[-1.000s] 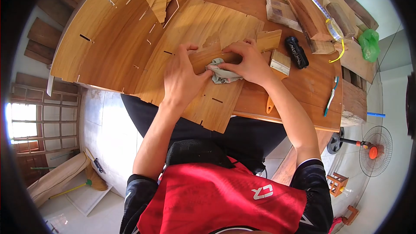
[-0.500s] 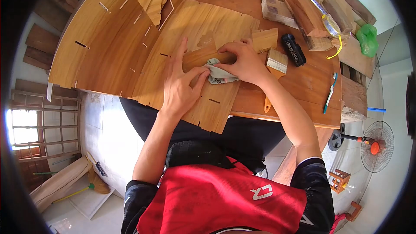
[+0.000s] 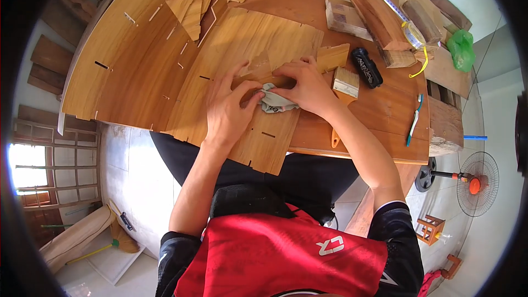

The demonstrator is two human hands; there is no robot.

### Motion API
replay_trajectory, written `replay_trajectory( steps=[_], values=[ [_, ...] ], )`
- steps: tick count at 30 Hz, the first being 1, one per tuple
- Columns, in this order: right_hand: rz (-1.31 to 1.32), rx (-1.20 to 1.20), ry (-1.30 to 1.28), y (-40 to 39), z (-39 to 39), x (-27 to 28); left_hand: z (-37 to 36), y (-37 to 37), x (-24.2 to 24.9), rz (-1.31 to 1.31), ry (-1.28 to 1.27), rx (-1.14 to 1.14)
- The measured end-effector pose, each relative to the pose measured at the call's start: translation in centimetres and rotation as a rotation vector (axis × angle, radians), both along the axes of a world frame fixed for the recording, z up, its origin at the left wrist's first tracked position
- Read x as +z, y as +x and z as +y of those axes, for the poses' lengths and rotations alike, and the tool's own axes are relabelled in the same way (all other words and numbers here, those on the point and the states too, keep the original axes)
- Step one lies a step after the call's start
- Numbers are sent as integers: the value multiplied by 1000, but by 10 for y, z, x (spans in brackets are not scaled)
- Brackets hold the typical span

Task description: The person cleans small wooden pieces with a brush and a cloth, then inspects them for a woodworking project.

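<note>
A crumpled grey-green cloth (image 3: 275,102) is bunched over a small wooden piece (image 3: 258,78) on a flat slotted wooden panel (image 3: 261,33). My left hand (image 3: 228,107) pinches the cloth's left side between thumb and fingers. From the right, my right hand (image 3: 308,88) grips the cloth's other side, its fingers curled at the far edge of the wooden piece. Just right of my right hand lie a wide paint brush (image 3: 345,83) with an orange handle and another light wooden piece (image 3: 334,57).
A black cylindrical case (image 3: 366,68), a toothbrush (image 3: 414,120) and a tape measure (image 3: 412,35) are on the right. Wood blocks (image 3: 347,18) stand behind. A large slotted panel (image 3: 129,66) fills the left side. A fan (image 3: 477,184) stands beyond the table.
Both hands have shifted slightly with the cloth, and the left fingers are more bent. The whole view has moved a little, with the table items lying slightly further left.
</note>
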State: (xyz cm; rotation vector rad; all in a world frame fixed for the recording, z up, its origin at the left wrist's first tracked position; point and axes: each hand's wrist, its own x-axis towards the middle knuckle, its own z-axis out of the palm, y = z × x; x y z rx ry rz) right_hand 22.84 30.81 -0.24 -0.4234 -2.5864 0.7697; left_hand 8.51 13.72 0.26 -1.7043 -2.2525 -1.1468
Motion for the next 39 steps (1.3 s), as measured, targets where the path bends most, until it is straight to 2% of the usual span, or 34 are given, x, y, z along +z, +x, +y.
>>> replay_trajectory(
  steps=[4, 7, 15, 18, 21, 24, 27, 30, 36, 39],
  values=[
    [41, 55, 47, 2, 5, -2, 2, -2, -8, 46, 17, 23],
    [-101, 126, 18, 3, 13, 1, 3, 1, -6, 79, 30, 48],
    [-49, 101, 49, 7, 6, 9, 3, 3, -8, 101, 43, 72],
    [-87, 58, 59, 3, 4, 8, 3, -1, -11, -53, 22, 9],
    [-101, 32, 68, 0, 2, 6, 2, -7, -15, -53, 23, -52],
    [-80, 20, 83, -3, 0, 4, 2, -12, -20, -231, -18, -29],
    [-71, 33, 62, -5, 1, 4, 2, -15, -12, -65, 230, -22],
    [-77, 49, 50, -5, 3, 5, -2, -10, -10, -707, 274, 0],
    [-62, 127, 129, -9, 6, 5, -1, -40, -6, -877, -166, -59],
    [-39, 160, 196, -11, 4, 5, 2, -44, -13, -944, -86, -101]
  ],
)
